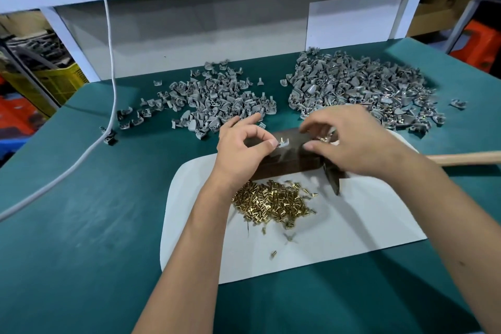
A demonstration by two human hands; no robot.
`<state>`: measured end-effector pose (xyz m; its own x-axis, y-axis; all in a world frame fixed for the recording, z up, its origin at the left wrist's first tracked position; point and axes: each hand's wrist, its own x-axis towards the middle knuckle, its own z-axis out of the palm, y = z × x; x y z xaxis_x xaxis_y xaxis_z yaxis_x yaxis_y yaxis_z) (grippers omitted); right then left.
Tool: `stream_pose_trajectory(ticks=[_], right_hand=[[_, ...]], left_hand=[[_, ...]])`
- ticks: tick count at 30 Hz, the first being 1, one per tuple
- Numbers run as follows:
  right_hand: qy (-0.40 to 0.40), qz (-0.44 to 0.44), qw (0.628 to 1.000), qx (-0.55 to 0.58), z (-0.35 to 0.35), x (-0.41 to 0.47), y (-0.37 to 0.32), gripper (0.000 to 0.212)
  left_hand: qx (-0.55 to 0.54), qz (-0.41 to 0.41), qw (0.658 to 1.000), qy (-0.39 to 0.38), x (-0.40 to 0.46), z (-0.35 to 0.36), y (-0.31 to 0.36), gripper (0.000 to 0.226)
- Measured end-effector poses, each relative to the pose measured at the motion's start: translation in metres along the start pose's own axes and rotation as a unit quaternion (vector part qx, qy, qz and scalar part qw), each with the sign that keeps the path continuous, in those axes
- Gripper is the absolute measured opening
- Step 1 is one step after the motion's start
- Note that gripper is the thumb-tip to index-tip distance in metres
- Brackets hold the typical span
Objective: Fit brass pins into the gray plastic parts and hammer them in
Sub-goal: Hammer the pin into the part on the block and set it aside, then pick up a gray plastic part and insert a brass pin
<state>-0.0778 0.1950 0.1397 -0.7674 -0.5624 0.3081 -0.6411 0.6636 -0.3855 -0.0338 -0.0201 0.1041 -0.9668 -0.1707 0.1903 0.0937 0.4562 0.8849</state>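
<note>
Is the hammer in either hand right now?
No. The hammer lies on the white mat under the right hand, while the left hand pinches a gray part.

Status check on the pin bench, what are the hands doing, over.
Left hand pinches a gray plastic part over the dark block. Right hand curled round brass pins. Hammer lies under right hand. Nothing in the way.
</note>
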Motion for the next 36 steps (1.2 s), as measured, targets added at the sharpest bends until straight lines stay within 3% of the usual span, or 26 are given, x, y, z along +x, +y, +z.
stream_pose_trajectory(ticks=[3,7,10,14,18,24,26,28,30,33,36], right_hand=[[-0.021,-0.069,0.997,-0.003,0.019,0.006,-0.009,0.033],[0.021,-0.099,0.995,0.004,0.033,0.013,-0.005,0.021],[0.072,-0.093,0.993,-0.011,0.036,0.011,0.003,0.030],[0.116,-0.042,0.992,0.003,0.038,0.005,0.017,0.035],[0.132,0.017,0.991,0.004,0.037,0.004,0.031,0.034],[0.200,0.214,0.956,-0.025,0.034,0.003,0.039,0.051],[0.223,0.197,0.954,-0.028,0.031,0.001,0.035,0.046],[0.233,0.114,0.966,-0.011,0.031,-0.002,0.024,0.037],[0.184,-0.001,0.982,0.043,0.034,-0.006,0.002,0.032],[0.014,-0.156,0.976,0.150,0.041,-0.013,-0.034,0.027],[-0.154,-0.200,0.950,0.185,0.046,-0.017,-0.051,0.021]], left_hand=[[0.005,0.008,1.000,-0.002,0.000,0.000,-0.001,0.019],[-0.016,0.018,1.000,-0.004,0.002,0.001,-0.005,0.012],[0.017,-0.012,0.997,0.078,0.010,-0.004,-0.014,0.013],[0.180,-0.060,0.960,0.207,0.016,-0.024,-0.037,0.020],[0.246,-0.086,0.956,0.136,0.018,-0.035,-0.052,0.031],[0.244,0.017,0.965,0.093,0.013,-0.029,-0.051,0.024],[0.233,0.013,0.968,0.091,0.014,-0.028,-0.052,0.020],[0.214,-0.002,0.972,0.094,0.015,-0.026,-0.053,0.020],[0.191,-0.018,0.976,0.100,0.015,-0.023,-0.052,0.022],[0.169,-0.013,0.978,0.120,0.012,-0.019,-0.049,0.025],[0.138,0.007,0.978,0.156,0.009,-0.017,-0.043,0.015]])
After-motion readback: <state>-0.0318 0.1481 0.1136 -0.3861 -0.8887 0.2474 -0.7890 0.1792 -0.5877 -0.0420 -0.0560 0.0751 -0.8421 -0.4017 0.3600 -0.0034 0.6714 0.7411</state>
